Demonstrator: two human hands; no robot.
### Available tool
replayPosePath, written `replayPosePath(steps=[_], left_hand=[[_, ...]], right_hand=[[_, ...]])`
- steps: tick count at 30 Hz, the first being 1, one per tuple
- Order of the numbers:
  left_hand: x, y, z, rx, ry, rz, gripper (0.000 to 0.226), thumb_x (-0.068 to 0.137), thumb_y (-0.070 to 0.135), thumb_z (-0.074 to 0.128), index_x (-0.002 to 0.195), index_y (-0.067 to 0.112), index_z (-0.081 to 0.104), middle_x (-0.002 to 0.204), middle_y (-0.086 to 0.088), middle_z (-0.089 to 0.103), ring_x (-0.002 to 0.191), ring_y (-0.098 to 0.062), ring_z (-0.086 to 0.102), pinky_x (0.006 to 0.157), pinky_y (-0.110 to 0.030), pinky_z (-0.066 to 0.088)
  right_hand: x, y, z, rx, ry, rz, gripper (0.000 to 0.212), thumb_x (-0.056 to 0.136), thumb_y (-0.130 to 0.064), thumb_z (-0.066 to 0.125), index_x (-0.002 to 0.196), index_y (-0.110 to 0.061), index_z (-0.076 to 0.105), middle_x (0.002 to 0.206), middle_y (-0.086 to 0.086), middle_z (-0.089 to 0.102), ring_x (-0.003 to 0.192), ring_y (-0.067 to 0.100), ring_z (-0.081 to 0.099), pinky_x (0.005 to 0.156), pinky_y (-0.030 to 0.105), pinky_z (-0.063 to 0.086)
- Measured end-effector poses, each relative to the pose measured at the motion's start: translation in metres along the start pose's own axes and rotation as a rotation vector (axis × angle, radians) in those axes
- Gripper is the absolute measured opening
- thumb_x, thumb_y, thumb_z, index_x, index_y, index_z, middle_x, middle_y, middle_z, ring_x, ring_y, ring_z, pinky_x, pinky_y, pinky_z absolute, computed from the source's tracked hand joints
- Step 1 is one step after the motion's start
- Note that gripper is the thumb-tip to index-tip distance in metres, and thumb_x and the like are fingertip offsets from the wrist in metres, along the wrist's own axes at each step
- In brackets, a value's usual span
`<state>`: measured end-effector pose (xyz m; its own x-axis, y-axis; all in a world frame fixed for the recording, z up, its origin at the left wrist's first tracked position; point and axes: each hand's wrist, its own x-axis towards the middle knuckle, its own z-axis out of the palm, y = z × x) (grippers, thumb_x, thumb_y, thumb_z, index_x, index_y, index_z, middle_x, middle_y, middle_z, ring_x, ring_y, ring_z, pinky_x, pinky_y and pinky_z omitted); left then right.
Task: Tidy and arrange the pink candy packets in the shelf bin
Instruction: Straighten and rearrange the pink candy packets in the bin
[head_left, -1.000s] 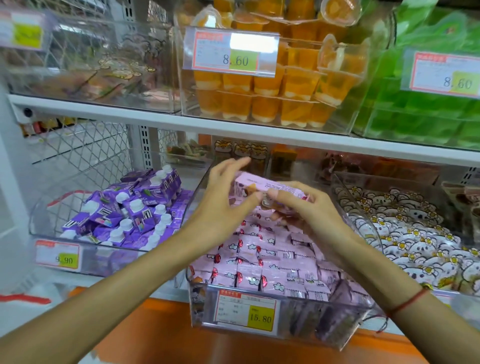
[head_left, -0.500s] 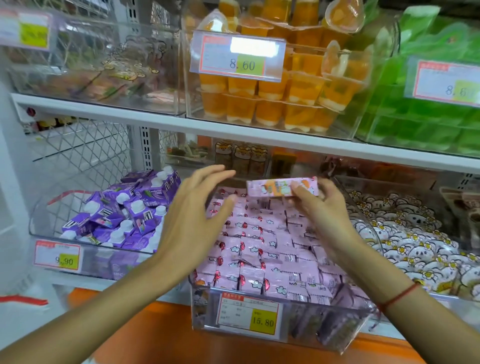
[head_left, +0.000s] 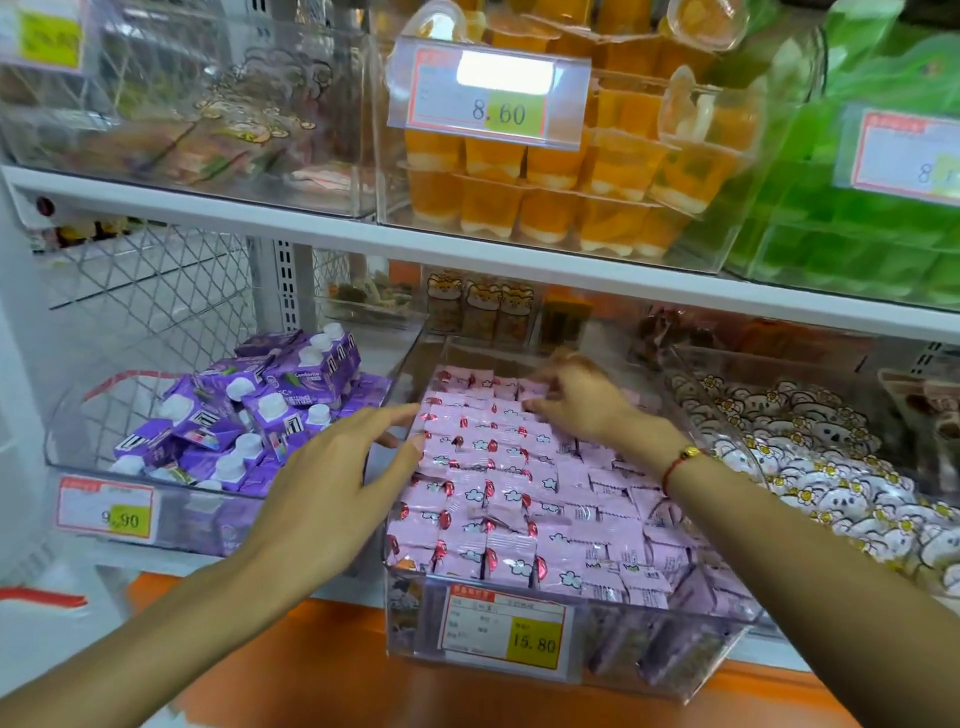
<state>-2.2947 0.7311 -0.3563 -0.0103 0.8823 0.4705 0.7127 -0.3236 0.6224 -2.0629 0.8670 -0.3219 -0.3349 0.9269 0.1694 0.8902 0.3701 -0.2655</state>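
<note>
A clear plastic shelf bin (head_left: 675, 670) on the lower shelf holds several rows of pink candy packets (head_left: 498, 499), lying flat and mostly lined up. My left hand (head_left: 337, 478) hovers open at the bin's left wall, fingers spread, fingertips just over the left-most packets. My right hand (head_left: 587, 400) reaches to the back of the bin, palm down. Its fingers are curled on one pink packet (head_left: 535, 391) set against the back row. A red cord bracelet sits on that wrist.
A bin of purple drink cartons (head_left: 270, 410) stands left of the pink bin, and a bin of white flower-face packets (head_left: 810, 467) stands right. The shelf above (head_left: 311, 228) carries orange jelly cups (head_left: 571, 197) and green jelly cups (head_left: 857, 223). A 15.80 price label (head_left: 504, 629) fronts the pink bin.
My right hand has carried the pink packet from above the bin down to the back row. My left hand let go of it and dropped to the bin's left edge.
</note>
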Motion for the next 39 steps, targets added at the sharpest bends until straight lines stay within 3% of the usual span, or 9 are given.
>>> replayPosePath(steps=[7, 11, 14, 18, 22, 26, 31, 36, 39], left_hand=[[-0.002, 0.001, -0.001, -0.024, -0.017, -0.029, 0.041, 0.084, 0.059, 0.042, 0.123, 0.05, 0.05, 0.093, 0.029, 0.057, 0.085, 0.001, 0.054, 0.073, -0.032, 0.045], [0.001, 0.002, 0.003, -0.123, 0.002, -0.126, 0.027, 0.083, 0.049, 0.052, 0.109, 0.056, 0.053, 0.085, 0.03, 0.059, 0.083, 0.002, 0.056, 0.074, -0.033, 0.047], [0.003, 0.002, 0.005, -0.186, 0.01, -0.173, 0.024, 0.08, 0.044, 0.055, 0.099, 0.057, 0.053, 0.079, 0.028, 0.061, 0.08, 0.002, 0.058, 0.072, -0.031, 0.047], [0.003, 0.0, 0.006, -0.189, 0.02, -0.169, 0.027, 0.079, 0.043, 0.055, 0.104, 0.054, 0.056, 0.083, 0.024, 0.061, 0.083, -0.002, 0.058, 0.071, -0.03, 0.046], [0.002, -0.001, 0.007, -0.172, 0.008, -0.168, 0.029, 0.081, 0.044, 0.055, 0.109, 0.053, 0.055, 0.086, 0.02, 0.061, 0.082, -0.002, 0.058, 0.068, -0.028, 0.044], [0.003, -0.001, 0.006, -0.154, 0.006, -0.171, 0.029, 0.08, 0.047, 0.055, 0.108, 0.052, 0.055, 0.085, 0.017, 0.062, 0.079, -0.003, 0.057, 0.069, -0.03, 0.046], [0.003, 0.001, 0.006, -0.14, 0.012, -0.189, 0.029, 0.079, 0.047, 0.055, 0.107, 0.051, 0.056, 0.084, 0.016, 0.061, 0.08, -0.003, 0.058, 0.072, -0.032, 0.048], [0.005, 0.002, 0.005, -0.139, 0.015, -0.191, 0.028, 0.078, 0.046, 0.055, 0.106, 0.049, 0.057, 0.083, 0.015, 0.062, 0.078, -0.003, 0.057, 0.07, -0.031, 0.048], [0.004, 0.003, 0.004, -0.143, 0.017, -0.182, 0.026, 0.079, 0.045, 0.056, 0.104, 0.048, 0.057, 0.082, 0.017, 0.062, 0.078, 0.002, 0.057, 0.067, -0.028, 0.045]], right_hand=[[0.005, 0.013, -0.009, -0.006, -0.308, 0.024, 0.039, 0.101, -0.029, 0.038, 0.138, -0.021, 0.046, 0.132, 0.005, 0.055, 0.113, 0.025, 0.056, 0.088, 0.026, 0.04], [0.007, 0.03, -0.02, 0.303, 0.118, 0.09, 0.034, 0.091, 0.0, 0.048, 0.12, -0.012, 0.06, 0.122, 0.008, 0.061, 0.098, 0.021, 0.06, 0.073, 0.016, 0.049], [0.014, 0.036, -0.016, 0.251, 0.287, 0.239, 0.028, 0.087, 0.001, 0.051, 0.106, -0.013, 0.067, 0.117, 0.01, 0.065, 0.105, 0.026, 0.06, 0.09, 0.034, 0.05], [0.023, 0.027, -0.005, 0.172, 0.183, 0.213, 0.026, 0.091, -0.011, 0.054, 0.114, -0.017, 0.065, 0.121, 0.008, 0.063, 0.104, 0.025, 0.06, 0.088, 0.033, 0.05], [0.03, 0.016, 0.002, 0.049, 0.009, 0.138, 0.027, 0.098, -0.023, 0.047, 0.119, -0.023, 0.063, 0.108, 0.005, 0.065, 0.064, 0.008, 0.051, 0.056, 0.018, 0.042], [0.034, 0.01, 0.004, -0.07, -0.011, 0.17, 0.024, 0.092, -0.029, 0.059, 0.114, -0.024, 0.065, 0.105, 0.004, 0.066, 0.075, 0.015, 0.059, 0.073, 0.027, 0.051], [0.035, 0.01, 0.006, -0.016, -0.064, 0.173, 0.018, 0.093, -0.027, 0.057, 0.101, -0.015, 0.067, 0.066, -0.005, 0.057, 0.055, 0.006, 0.056, 0.049, 0.017, 0.037], [0.031, 0.012, 0.002, 0.192, 0.009, 0.2, 0.02, 0.085, -0.024, 0.069, 0.099, -0.011, 0.072, 0.095, 0.002, 0.071, 0.073, 0.005, 0.056, 0.067, 0.016, 0.043], [0.027, 0.013, -0.001, 0.264, 0.023, 0.198, 0.02, 0.085, -0.018, 0.068, 0.101, -0.007, 0.072, 0.073, -0.004, 0.065, 0.055, -0.002, 0.055, 0.054, 0.009, 0.042]])
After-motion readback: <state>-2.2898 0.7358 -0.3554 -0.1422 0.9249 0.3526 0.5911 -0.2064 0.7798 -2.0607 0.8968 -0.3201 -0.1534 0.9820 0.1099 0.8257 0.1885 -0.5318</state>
